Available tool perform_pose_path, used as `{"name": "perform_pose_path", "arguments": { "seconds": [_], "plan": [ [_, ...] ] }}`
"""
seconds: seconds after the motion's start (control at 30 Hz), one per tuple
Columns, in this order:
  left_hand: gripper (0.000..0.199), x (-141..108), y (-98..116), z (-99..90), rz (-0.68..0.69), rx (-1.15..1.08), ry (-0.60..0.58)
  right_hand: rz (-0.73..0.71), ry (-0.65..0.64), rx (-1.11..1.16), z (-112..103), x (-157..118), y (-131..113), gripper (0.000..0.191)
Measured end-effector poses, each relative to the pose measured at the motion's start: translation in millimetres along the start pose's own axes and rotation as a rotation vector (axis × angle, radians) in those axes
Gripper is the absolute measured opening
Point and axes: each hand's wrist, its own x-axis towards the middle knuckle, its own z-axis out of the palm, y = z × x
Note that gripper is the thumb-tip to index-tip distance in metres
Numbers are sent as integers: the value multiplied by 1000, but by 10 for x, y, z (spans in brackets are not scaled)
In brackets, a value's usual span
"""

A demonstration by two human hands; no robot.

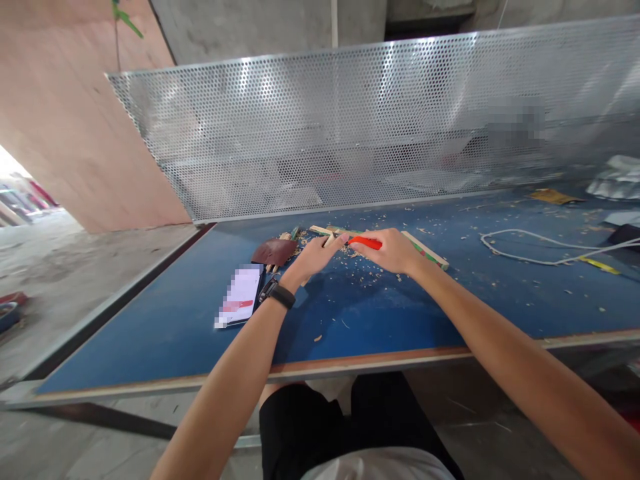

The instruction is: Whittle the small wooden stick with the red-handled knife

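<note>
My left hand is closed around a thin wooden stick, whose pale tip shows above the fingers. In my right hand is a red-handled knife, its front end close to the left thumb; the blade itself is too small to make out. Wood shavings lie scattered under and around both hands. Behind the right hand a longer wooden strip with green and red marks rests on the blue tabletop. A brown sheet, perhaps sandpaper, covers several small sticks left of my left hand.
A lit phone lies beside my left wrist. A perforated metal panel stands along the table's back edge. To the right are a looped white cable, a yellow tool and a yellowish-brown piece.
</note>
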Motion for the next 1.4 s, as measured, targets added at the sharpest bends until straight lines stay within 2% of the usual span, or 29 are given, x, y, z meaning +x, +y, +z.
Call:
{"name": "perform_pose_path", "arguments": {
  "seconds": [0.17, 0.33, 0.47, 0.7, 0.83, 1.0, 1.17, 1.27, 1.4],
  "plan": [
    [56, 1, -34, -17, 26, -33, -28, -33, -55, 39, -15, 8, 22, 52],
    [55, -3, -18, -26, 106, 94, 17, 1, -36, 20, -22, -4, -14, 52],
    [55, -13, 11, -41, 119, 169, 30, 26, -37, -3, -24, -18, -40, 50],
    [53, 7, -39, -8, 79, 167, 35, 29, 39, -178, 49, -17, -9, 51],
    [54, 32, -62, 4, 76, 117, 37, 34, 57, -224, 89, -12, 11, 50],
    [55, 41, -33, 34, 3, 82, 47, 44, 92, -251, 132, -3, -3, 51],
    [57, 34, 28, 100, -25, 45, 122, 43, 138, -155, 129, 15, -6, 52],
    [59, 35, 40, 112, -44, 36, 95, 2, 76, -61, 104, 26, 47, 50],
    [60, 27, 41, 109, 3, 93, 113, -22, 11, 27, 75, 28, 106, 51]
  ]
}}
